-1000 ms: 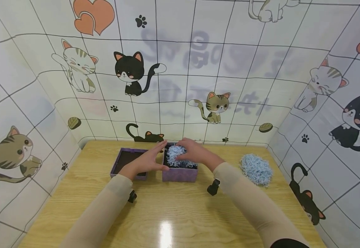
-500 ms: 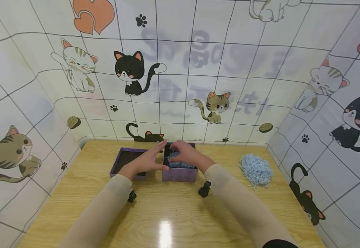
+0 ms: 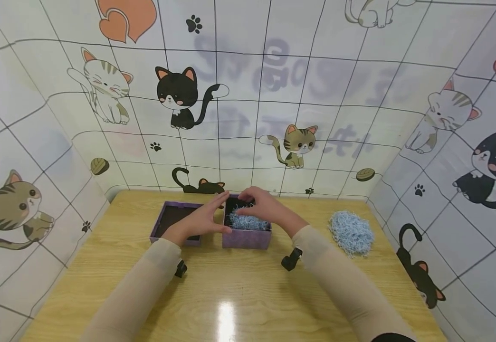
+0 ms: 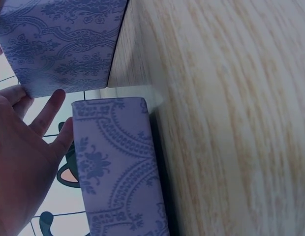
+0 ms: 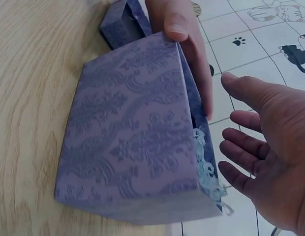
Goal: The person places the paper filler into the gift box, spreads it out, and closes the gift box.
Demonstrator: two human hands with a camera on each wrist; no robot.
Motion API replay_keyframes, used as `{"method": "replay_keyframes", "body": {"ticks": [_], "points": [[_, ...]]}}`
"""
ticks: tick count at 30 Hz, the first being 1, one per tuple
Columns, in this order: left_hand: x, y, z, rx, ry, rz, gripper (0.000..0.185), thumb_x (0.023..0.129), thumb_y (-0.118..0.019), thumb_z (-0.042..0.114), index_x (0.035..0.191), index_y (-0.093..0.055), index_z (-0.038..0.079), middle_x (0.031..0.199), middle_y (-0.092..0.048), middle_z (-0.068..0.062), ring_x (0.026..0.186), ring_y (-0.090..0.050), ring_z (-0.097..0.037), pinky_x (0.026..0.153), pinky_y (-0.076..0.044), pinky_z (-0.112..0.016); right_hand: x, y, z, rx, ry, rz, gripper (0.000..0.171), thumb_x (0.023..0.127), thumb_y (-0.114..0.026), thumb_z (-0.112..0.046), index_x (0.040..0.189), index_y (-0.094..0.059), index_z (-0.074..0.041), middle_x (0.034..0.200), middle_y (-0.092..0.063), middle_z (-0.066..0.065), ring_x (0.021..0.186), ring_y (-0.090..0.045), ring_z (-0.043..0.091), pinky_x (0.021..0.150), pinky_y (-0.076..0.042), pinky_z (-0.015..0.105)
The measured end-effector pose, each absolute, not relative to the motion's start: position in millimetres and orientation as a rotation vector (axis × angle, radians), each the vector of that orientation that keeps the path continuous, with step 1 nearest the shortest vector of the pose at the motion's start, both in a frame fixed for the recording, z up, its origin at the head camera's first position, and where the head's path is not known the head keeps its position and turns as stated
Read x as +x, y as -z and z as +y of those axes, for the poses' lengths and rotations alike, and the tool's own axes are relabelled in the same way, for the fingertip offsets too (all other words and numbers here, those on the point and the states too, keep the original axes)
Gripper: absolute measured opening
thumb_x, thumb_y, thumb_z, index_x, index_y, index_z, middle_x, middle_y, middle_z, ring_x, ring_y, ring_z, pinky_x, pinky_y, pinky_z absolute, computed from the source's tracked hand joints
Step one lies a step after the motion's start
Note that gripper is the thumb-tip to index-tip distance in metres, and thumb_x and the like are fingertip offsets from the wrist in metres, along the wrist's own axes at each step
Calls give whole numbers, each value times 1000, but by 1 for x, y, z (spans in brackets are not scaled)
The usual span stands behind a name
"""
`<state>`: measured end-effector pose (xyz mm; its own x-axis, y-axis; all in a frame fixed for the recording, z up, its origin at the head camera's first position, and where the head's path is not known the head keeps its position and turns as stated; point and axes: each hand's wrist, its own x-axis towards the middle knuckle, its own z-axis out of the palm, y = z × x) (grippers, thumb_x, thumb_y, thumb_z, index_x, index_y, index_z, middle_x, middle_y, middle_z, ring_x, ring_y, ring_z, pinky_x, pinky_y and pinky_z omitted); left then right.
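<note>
A lidless purple patterned box (image 3: pixel 248 239) stands near the back of the table, with light blue shredded paper (image 3: pixel 248 222) inside. My left hand (image 3: pixel 200 221) rests against the box's left side, its thumb at the front corner and its fingers stretched toward the back. In the right wrist view, the left thumb (image 5: pixel 176 30) touches the box's upper corner. My right hand (image 3: pixel 268 209) hovers over the box's opening, fingers loosely bent and apart. The right wrist view shows nothing held in that right hand (image 5: pixel 275 142). A few shreds stick out over the rim there.
A shallow purple lid (image 3: pixel 156 232) with a dark inside lies left of the box, partly behind the left hand. A pile of light blue shredded paper (image 3: pixel 351 232) sits at the right on the wooden table (image 3: pixel 248 289). A cat-patterned sheet (image 3: pixel 239 156) rises directly behind the table.
My right hand dipped into the box, pressing on the shredded paper and moving left, then lifted back up and right. The paper in the box now lies lower. The left hand stays in place.
</note>
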<state>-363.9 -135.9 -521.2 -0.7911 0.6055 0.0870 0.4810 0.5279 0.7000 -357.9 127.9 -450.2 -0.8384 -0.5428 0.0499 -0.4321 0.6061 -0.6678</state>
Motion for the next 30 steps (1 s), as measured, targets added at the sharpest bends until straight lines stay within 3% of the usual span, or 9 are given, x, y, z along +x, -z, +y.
{"method": "replay_keyframes", "body": {"ticks": [4, 12, 17, 23, 30], "points": [[-364, 521, -135, 916, -1113, 2589, 120, 76, -79, 66, 165, -9, 27, 171, -2, 6, 154, -11, -19, 114, -27, -63, -355, 447, 137, -834, 1008, 2677, 51, 91, -75, -46, 132, -61, -18, 131, -59, 4, 124, -56, 28, 101, -47, 44], [-366, 522, -134, 928, -1096, 2600, 120, 75, -78, 69, 165, -8, 28, 171, -2, 7, 155, -10, -22, 115, -26, -63, -346, 442, 160, -834, 1068, 2694, 47, 93, -76, -35, 132, -61, -14, 134, -57, 12, 123, -54, 33, 100, -46, 50], [-365, 521, -134, 937, -1088, 2612, 121, 75, -78, 69, 165, -8, 28, 171, -1, 9, 155, -9, -22, 115, -25, -63, -343, 436, 183, -816, 1134, 2715, 50, 93, -75, -38, 133, -61, -11, 132, -58, 8, 123, -53, 33, 98, -46, 50], [-365, 520, -135, 950, -1083, 2618, 122, 75, -77, 70, 165, -8, 26, 171, -2, 6, 155, -9, -23, 115, -25, -63, -338, 428, 216, -799, 1217, 2759, 45, 94, -75, -35, 132, -61, -14, 133, -57, 7, 123, -52, 36, 99, -45, 54], [-361, 516, -136, 942, -1084, 2622, 121, 75, -78, 68, 165, -9, 25, 171, -2, 6, 155, -8, -24, 115, -24, -64, -331, 426, 248, -700, 1218, 2821, 46, 94, -74, -41, 132, -60, -19, 130, -57, 1, 122, -53, 27, 101, -45, 54]]}}
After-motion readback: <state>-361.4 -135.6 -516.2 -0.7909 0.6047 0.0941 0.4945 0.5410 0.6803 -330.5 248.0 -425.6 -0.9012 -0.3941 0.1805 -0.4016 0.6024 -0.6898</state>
